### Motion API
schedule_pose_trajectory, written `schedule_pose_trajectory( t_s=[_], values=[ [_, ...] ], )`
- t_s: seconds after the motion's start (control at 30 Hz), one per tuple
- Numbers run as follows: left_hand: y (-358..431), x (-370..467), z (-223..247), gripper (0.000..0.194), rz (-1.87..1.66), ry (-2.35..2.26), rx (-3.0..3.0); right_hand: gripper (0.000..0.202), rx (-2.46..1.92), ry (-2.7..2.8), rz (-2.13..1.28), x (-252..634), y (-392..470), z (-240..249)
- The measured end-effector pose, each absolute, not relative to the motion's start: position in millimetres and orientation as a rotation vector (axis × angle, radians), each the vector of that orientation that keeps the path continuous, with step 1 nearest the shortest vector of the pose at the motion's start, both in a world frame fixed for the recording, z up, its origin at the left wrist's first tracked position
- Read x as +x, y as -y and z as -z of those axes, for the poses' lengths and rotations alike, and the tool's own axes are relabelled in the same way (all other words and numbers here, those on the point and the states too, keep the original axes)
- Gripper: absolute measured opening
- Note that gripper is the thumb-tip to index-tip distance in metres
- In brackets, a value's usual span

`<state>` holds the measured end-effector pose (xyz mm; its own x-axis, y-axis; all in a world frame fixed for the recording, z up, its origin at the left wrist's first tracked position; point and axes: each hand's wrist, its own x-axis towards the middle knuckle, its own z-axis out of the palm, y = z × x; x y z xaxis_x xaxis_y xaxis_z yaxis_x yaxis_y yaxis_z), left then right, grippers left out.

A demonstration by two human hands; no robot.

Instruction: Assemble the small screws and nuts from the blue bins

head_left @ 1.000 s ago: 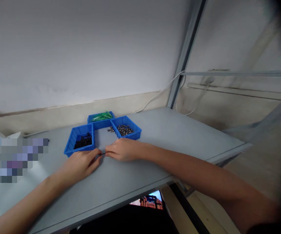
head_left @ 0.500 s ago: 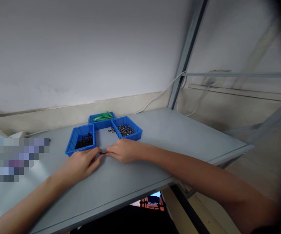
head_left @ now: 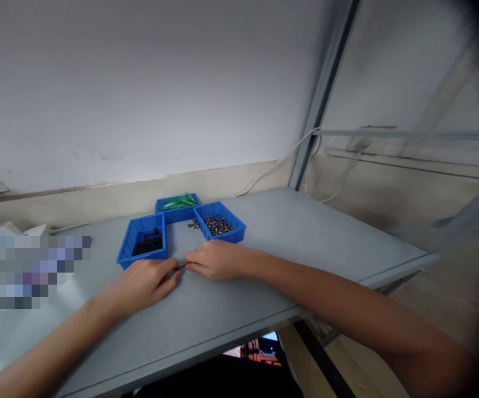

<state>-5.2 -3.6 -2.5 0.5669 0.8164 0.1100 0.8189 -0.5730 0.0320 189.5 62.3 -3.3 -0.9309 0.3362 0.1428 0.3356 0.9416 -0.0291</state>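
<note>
Between my two hands, just above the grey table (head_left: 231, 298), is a small thin black piece (head_left: 182, 266), too small to name. My left hand (head_left: 148, 282) pinches its left end between thumb and fingers. The other end sits in the pinched fingertips of my right hand (head_left: 212, 260). Right behind my left hand stands a blue bin (head_left: 124, 243) with small black parts (head_left: 150, 242) in it. Behind my right hand is another blue bin (head_left: 237, 235) with small shiny metal parts (head_left: 218, 225). Several more metal parts (head_left: 193, 224) lie on the table beside it.
A third blue bin (head_left: 181, 214) with green, pen-like pieces (head_left: 180, 202) stands at the back near the wall. A blurred-out object (head_left: 36, 273) lies at the left. A metal post (head_left: 324, 94) rises behind the table, with a white cable (head_left: 270, 168) near it.
The whole view has shifted slightly, so everything sits a little lower and further right. Both hands keep their pinch on the thin black piece, with hardly any movement over the table.
</note>
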Motion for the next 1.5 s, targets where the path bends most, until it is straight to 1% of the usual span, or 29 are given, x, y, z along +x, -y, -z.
schedule_pose_trajectory(
  t_s=[0.43, 0.83, 1.13, 1.4, 1.5],
  values=[
    [5, -2, 1, 0.027, 0.096, 1.393, -2.765, 0.025, -0.515, 2.949, -0.094, 188, -63, 5],
    [4, -2, 0, 0.024, 0.104, 1.317, -2.818, 0.023, -0.533, 2.961, -0.110, 187, -62, 4],
    [-3, 1, -13, 0.025, -0.004, 1.421, -2.893, 0.030, -0.527, 2.983, -0.123, 188, -65, 7],
    [-7, 11, -17, 0.029, -0.186, 1.598, -2.821, 0.031, -0.596, 2.967, -0.251, 186, -66, 9],
    [-16, 24, -17, 0.024, -0.307, 1.730, -2.783, 0.029, -0.599, 2.952, -0.365, 183, -65, 8]
  ],
)
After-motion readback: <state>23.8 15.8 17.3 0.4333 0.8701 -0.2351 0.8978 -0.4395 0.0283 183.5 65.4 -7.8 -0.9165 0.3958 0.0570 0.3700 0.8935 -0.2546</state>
